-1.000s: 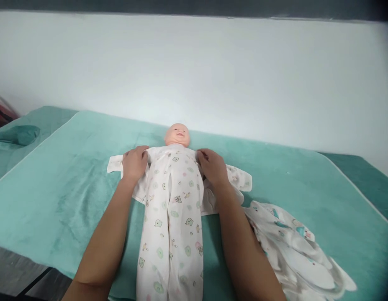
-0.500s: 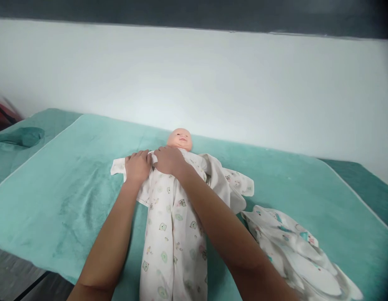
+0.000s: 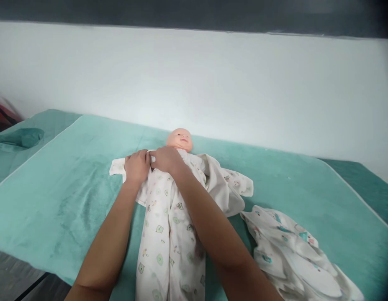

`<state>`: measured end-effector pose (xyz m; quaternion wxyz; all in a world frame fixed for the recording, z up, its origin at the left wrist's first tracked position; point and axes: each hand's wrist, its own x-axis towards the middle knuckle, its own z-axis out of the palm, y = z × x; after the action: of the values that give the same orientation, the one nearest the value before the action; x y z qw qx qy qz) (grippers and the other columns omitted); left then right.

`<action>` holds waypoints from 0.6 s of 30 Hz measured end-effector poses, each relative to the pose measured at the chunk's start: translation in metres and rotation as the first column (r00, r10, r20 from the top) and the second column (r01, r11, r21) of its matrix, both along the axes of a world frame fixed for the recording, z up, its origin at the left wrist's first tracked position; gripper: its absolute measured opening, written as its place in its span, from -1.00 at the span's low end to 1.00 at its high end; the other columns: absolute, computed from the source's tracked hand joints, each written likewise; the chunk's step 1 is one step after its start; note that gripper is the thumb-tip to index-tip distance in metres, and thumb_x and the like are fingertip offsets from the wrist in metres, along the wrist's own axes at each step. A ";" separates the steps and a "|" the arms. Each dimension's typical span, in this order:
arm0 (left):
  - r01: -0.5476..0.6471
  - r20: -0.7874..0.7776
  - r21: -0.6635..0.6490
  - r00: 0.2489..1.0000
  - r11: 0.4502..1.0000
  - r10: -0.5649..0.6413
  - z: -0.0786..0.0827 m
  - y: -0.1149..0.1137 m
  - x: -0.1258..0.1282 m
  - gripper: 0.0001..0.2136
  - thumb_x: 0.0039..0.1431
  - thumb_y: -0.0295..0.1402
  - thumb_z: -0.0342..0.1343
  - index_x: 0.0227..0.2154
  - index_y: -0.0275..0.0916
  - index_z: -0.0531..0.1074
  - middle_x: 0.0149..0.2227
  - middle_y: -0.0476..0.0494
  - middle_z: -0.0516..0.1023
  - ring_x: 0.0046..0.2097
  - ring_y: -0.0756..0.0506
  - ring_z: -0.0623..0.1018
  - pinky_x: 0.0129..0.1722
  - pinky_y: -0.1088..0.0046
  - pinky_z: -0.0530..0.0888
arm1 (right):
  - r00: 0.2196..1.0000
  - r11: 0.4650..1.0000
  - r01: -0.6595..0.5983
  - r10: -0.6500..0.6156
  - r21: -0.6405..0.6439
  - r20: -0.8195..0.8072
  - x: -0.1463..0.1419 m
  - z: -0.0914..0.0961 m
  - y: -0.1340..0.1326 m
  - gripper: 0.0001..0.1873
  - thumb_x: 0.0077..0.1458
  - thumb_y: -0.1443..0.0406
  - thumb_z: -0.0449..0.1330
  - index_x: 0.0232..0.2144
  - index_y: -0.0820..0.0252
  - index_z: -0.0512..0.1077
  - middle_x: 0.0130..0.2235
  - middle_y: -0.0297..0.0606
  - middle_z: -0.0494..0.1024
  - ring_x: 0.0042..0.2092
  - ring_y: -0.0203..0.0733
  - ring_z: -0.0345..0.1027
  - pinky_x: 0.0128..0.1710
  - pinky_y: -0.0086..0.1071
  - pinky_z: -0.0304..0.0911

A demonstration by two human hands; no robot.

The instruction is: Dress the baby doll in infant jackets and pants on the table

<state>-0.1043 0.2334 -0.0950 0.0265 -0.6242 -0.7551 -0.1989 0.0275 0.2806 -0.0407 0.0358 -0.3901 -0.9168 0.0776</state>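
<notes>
A baby doll (image 3: 180,140) lies on its back with its head toward the wall. White baby clothes (image 3: 158,234) with small green and pink animal prints lie over its body, and the lower part stretches toward me. My left hand (image 3: 137,166) is closed on the sleeve at the left, its cuff sticking out beyond the fingers. Right beside it, below the doll's chin, my right hand (image 3: 165,159) pinches the cloth at the shoulder. The other sleeve (image 3: 237,181) lies spread to the right. The doll's arms are hidden, and my hands cover much of the shoulder.
A rumpled pile of white printed cloth (image 3: 294,251) lies at the right front. Green sheeting (image 3: 71,188) covers the bed, with a white wall (image 3: 194,83) behind it. A folded green cloth bulge (image 3: 19,138) is at the far left.
Both hands stay at the left shoulder and sleeve; my right hand has shifted slightly left. The lower part of the clothes has moved a little to the left.
</notes>
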 end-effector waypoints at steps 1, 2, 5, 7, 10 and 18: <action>0.004 0.008 0.001 1.000 1.000 -0.004 0.001 0.000 0.001 -0.65 0.44 -0.26 -0.23 -0.07 -0.11 0.50 -0.08 -0.18 0.64 -0.02 -0.22 0.57 0.01 0.20 0.33 | 1.000 1.000 -0.008 0.009 0.009 -0.021 0.004 0.000 -0.002 -0.74 0.15 0.24 0.20 -0.12 0.08 0.58 -0.28 -0.15 0.64 -0.17 0.06 0.51 -0.20 -0.19 0.31; 0.009 0.012 0.000 1.000 1.000 -0.009 0.002 0.000 0.001 -0.64 0.44 -0.27 -0.23 -0.04 -0.11 0.49 -0.08 -0.18 0.65 -0.02 -0.22 0.58 0.01 0.21 0.34 | 1.000 1.000 -0.012 0.012 0.010 -0.028 0.006 0.001 -0.003 -0.74 0.16 0.23 0.20 -0.12 0.07 0.58 -0.29 -0.16 0.63 -0.17 0.03 0.51 -0.19 -0.21 0.30; 0.022 0.010 -0.006 1.000 1.000 -0.022 0.005 -0.002 0.003 -0.64 0.44 -0.26 -0.23 0.02 -0.11 0.47 -0.09 -0.17 0.65 -0.02 -0.21 0.59 0.01 0.24 0.36 | 0.999 1.000 -0.009 0.009 -0.018 -0.036 0.013 0.006 -0.004 -0.74 0.19 0.18 0.21 -0.11 0.04 0.59 -0.29 -0.19 0.60 -0.17 -0.02 0.49 -0.20 -0.26 0.27; 0.034 0.024 0.008 0.999 0.999 -0.034 0.007 -0.004 0.003 -0.62 0.45 -0.25 -0.24 0.03 -0.12 0.47 -0.08 -0.17 0.65 -0.02 -0.22 0.59 -0.01 0.25 0.38 | 0.998 0.998 0.005 -0.009 -0.056 -0.066 0.018 0.010 -0.004 -0.74 0.20 0.16 0.21 -0.10 0.00 0.59 -0.28 -0.22 0.60 -0.18 -0.05 0.47 -0.26 -0.30 0.24; 0.038 0.069 0.048 0.997 0.998 -0.041 0.008 -0.007 0.002 -0.59 0.45 -0.24 -0.26 0.06 -0.13 0.48 -0.03 -0.16 0.64 -0.01 -0.23 0.59 -0.02 0.25 0.41 | 0.991 0.995 0.054 -0.064 -0.087 -0.122 0.028 0.014 -0.004 -0.74 0.20 0.14 0.18 -0.12 -0.04 0.61 -0.24 -0.24 0.60 -0.20 -0.07 0.46 -0.36 -0.34 0.18; -0.010 0.200 0.049 0.980 0.999 0.000 0.004 -0.006 -0.005 -0.58 0.43 -0.19 -0.23 0.10 -0.10 0.48 -0.05 -0.17 0.65 -0.04 -0.25 0.59 -0.12 0.26 0.43 | 0.963 0.970 0.237 -0.243 -0.058 -0.121 0.057 0.030 -0.008 -0.70 0.21 0.19 0.14 -0.07 -0.08 0.59 -0.11 -0.28 0.63 -0.14 -0.06 0.43 -0.30 -0.30 0.19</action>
<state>-0.1088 0.2275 -0.0906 -0.0335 -0.5982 -0.7504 -0.2792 0.0850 0.2727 -0.0104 0.0947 -0.4932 -0.8568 0.1171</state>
